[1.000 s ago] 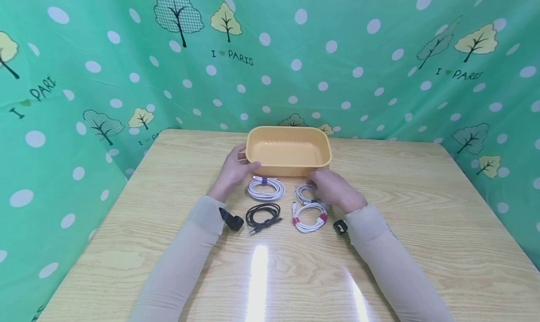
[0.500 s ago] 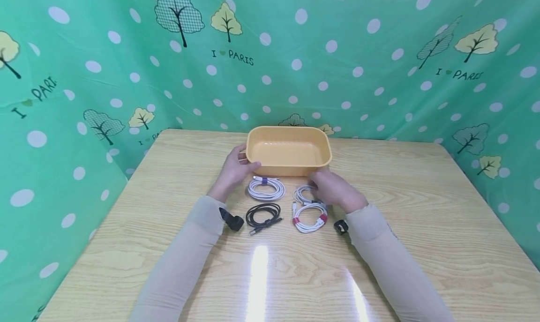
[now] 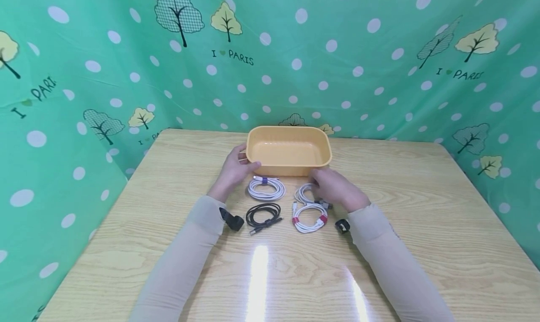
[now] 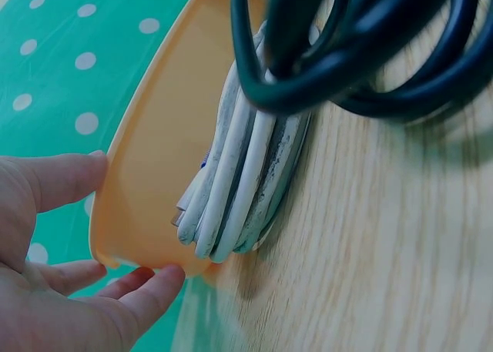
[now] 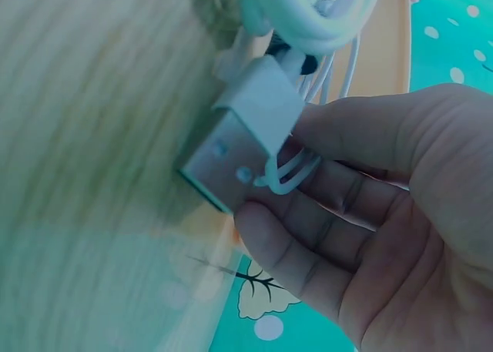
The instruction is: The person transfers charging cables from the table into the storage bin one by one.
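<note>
My left hand (image 3: 232, 172) holds the left end of a yellow-orange plastic bin (image 3: 288, 171), thumb at its near side and fingers around the end. In the left wrist view, the thumb and fingertips touch the bin's outside. My right hand (image 3: 335, 188), at the bin's near right corner, pinches thin loops of a coiled white USB cable (image 3: 300, 195). That cable's metal USB plug (image 5: 223, 159) shows large in the right wrist view, beside the fingertips. Closer to me lies a coiled white cable with red ties (image 3: 310, 228).
A white cable coil with a purple tie (image 3: 264, 181) lies in front of the bin's left half. Nearer, there is a coiled black USB cable (image 3: 266, 223). The wooden table (image 3: 168, 181) meets a green printed curtain (image 3: 295, 78) behind.
My right hand has shifted very slightly to the right, and the white cable under its fingers has shifted a little with it. The left hand and the bin stay put.
</note>
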Demonstrator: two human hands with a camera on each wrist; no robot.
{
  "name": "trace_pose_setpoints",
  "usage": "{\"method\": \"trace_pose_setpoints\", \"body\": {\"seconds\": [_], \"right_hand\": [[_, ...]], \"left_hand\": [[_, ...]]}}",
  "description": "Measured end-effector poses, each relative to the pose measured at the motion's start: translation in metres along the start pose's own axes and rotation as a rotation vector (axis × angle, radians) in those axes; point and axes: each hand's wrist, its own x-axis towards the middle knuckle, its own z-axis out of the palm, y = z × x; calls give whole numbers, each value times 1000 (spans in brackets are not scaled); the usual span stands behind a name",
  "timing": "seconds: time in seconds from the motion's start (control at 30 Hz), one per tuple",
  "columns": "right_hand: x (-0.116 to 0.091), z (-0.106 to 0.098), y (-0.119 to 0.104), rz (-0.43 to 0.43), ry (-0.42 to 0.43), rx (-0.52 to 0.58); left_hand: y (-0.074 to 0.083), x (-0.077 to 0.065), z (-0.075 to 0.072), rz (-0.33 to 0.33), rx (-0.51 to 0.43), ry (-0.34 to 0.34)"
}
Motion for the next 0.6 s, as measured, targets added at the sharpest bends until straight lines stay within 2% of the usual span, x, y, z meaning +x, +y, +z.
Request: {"method": "trace_pose_setpoints", "body": {"seconds": [0.6], "right_hand": [[-1,-3,3,-81,25,16]], "left_hand": [[1,0,-1,0,1,-10]]}}
